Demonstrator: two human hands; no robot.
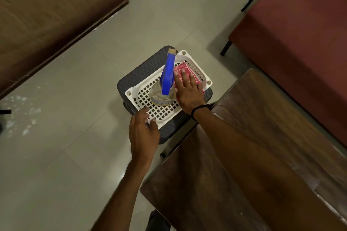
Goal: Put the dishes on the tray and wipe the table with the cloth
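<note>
One tray (pixel 161 118) — cloth (pixel 183 67), glass bowl (pixel 155 97) inside

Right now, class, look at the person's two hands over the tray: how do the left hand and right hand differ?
The right hand lies flat, fingers straight, on the red cloth; the left hand has loosely curled fingers at the near corner of the white tray. The right wrist wears a dark band; the left wrist is bare. Both are at the white tray.

Bare forearms (pixel 234 133); a thin black band (pixel 197 110) (cord-like) circles the right wrist.
</note>
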